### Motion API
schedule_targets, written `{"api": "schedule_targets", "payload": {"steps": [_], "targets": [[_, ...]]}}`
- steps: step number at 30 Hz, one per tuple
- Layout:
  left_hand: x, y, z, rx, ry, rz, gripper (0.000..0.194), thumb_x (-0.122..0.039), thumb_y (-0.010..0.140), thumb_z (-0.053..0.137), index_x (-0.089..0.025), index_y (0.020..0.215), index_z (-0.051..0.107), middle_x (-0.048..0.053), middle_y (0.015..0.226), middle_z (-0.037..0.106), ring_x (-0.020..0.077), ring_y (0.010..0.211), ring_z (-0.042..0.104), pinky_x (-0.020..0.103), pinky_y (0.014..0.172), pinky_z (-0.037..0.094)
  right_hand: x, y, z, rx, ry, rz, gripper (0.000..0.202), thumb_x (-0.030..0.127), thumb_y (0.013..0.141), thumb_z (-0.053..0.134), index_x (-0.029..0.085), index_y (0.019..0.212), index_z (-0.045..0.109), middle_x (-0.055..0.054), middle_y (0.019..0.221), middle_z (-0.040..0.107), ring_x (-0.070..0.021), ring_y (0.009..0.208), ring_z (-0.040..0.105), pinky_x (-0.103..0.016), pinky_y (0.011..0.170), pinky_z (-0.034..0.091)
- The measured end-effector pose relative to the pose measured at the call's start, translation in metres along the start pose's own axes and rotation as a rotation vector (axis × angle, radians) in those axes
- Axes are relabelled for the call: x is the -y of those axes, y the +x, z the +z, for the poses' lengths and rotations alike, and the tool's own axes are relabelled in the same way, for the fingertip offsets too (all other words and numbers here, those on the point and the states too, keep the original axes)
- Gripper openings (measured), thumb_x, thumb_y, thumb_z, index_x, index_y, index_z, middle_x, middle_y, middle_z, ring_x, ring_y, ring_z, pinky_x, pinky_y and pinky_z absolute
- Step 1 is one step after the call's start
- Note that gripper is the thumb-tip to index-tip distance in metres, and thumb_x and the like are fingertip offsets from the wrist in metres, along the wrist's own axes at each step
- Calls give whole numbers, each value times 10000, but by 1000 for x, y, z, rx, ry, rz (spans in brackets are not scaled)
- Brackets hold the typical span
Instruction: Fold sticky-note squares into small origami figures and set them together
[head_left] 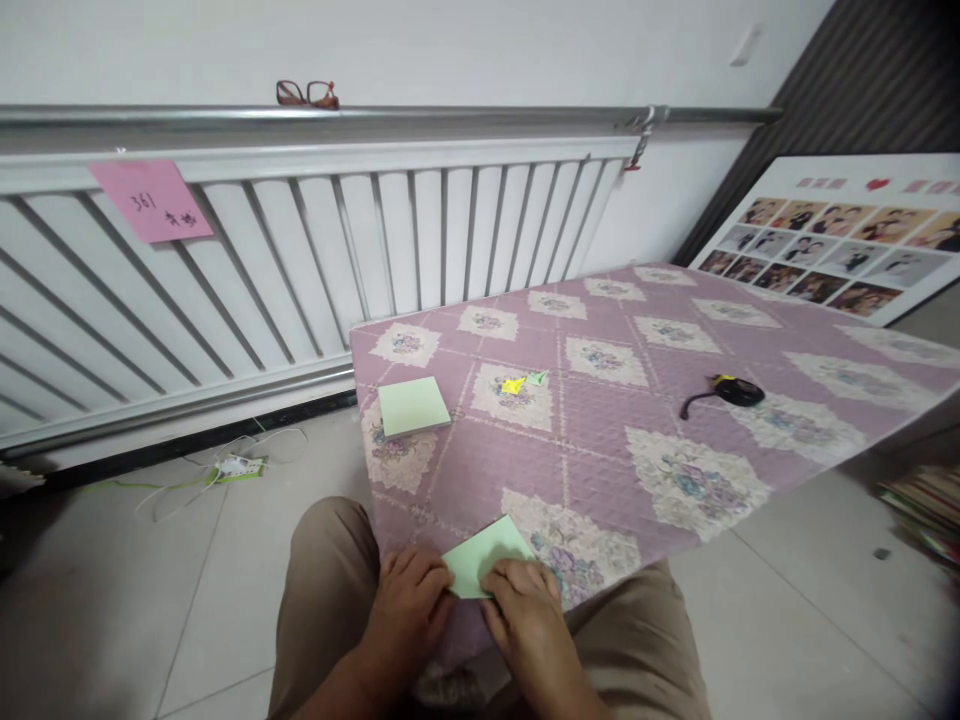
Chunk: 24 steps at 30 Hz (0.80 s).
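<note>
A pale green sheet of paper (486,552), folded into a triangle, lies at the near edge of the cloth-covered table with its peak pointing away from me. My left hand (411,602) pinches its left corner, the fingers curled together. On the right part of the lower edge, my right hand (529,612) grips the paper with bent fingers and thumb; that corner is hidden beneath it. Beyond my left hand is a pad of light green paper (414,407). Farther in sit a small yellow folded paper piece (513,385) and a small green folded paper piece (537,378), side by side.
A purple floral tablecloth (480,470) covers the table. A black object with a strap (739,391) lies to the right. Behind stands a white radiator (420,235) with a pink note (152,201); glasses (307,94) rest on its pipe. A power strip (238,467) is on the floor.
</note>
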<state>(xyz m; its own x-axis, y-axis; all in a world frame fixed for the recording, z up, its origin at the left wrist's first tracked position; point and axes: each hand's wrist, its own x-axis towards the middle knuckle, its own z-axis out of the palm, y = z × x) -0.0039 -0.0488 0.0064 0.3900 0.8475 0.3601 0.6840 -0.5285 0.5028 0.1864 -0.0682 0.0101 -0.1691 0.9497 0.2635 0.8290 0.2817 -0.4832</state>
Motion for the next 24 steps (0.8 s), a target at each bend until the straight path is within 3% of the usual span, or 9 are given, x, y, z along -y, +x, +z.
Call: {"api": "schedule_targets", "payload": {"steps": [7, 16, 24], "targets": [[8, 8, -4, 116, 1, -173, 107, -170, 803, 599, -253, 828, 662, 10, 922, 621, 212, 918, 536, 387, 832, 324, -2, -1, -2, -23, 86, 49, 99, 184, 829, 594, 250, 761, 622, -3, 832, 606, -198, 827, 530, -347, 788, 329], [8, 22, -6, 225, 3, -322, 77, -258, 823, 606, -234, 768, 655, 12, 912, 611, 221, 933, 524, 387, 833, 309, -4, 4, 5, -24, 26, 83, 203, 256, 883, 533, 229, 687, 581, 3, 735, 564, -182, 758, 504, -331, 738, 292], [13, 34, -7, 350, 66, -392, 126, -340, 840, 597, -244, 778, 651, 12, 908, 600, 215, 923, 505, 366, 821, 303, -5, 6, 12, -108, -36, 102, 260, 288, 888, 519, 225, 636, 542, 3, 675, 534, -181, 702, 477, -327, 707, 280]]}}
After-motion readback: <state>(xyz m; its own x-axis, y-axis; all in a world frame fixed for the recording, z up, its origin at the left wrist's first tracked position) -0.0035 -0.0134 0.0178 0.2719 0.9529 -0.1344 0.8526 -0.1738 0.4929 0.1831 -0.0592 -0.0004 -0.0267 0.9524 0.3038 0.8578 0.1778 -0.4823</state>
